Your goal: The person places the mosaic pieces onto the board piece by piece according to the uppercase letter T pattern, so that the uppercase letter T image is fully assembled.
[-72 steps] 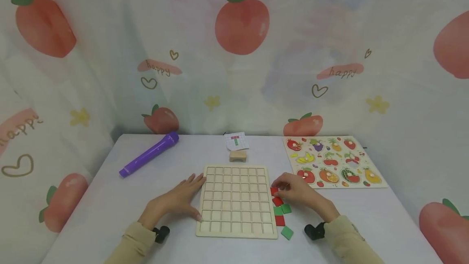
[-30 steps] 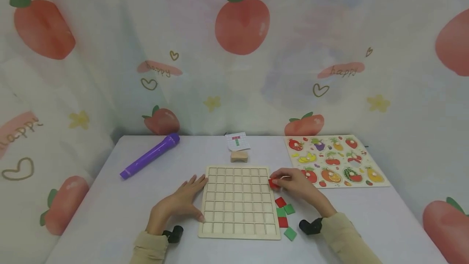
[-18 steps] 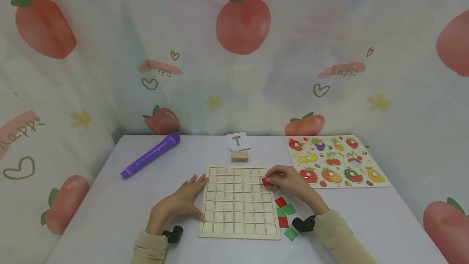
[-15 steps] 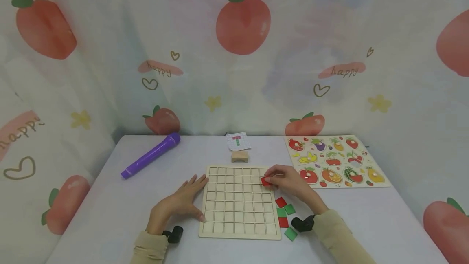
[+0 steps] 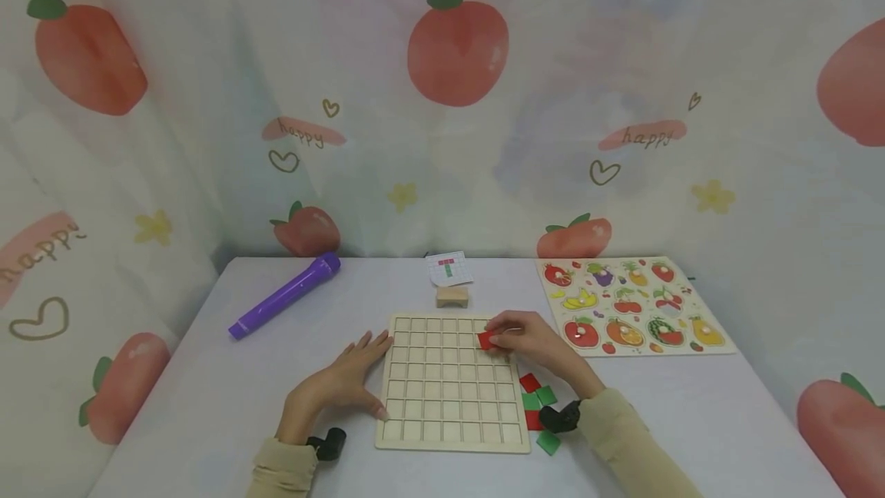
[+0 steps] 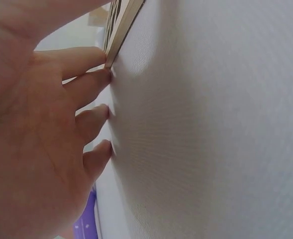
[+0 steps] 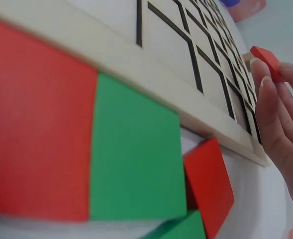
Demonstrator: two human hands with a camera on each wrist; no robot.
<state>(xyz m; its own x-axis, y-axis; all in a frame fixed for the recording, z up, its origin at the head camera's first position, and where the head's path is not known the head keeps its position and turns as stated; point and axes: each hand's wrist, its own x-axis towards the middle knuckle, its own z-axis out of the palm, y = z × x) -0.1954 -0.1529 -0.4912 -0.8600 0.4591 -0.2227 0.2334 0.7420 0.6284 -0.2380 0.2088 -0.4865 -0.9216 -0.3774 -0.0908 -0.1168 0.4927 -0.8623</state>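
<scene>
White tabletop, hands — right pinching red tile

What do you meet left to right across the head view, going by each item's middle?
purple microphone → left hand → wooden grid board → pinched red tile → right hand → fruit puzzle board

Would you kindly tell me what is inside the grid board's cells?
On the grid board, visible cells hold no tiles; the right hand holds a red tile over it, hiding some cells.
</scene>
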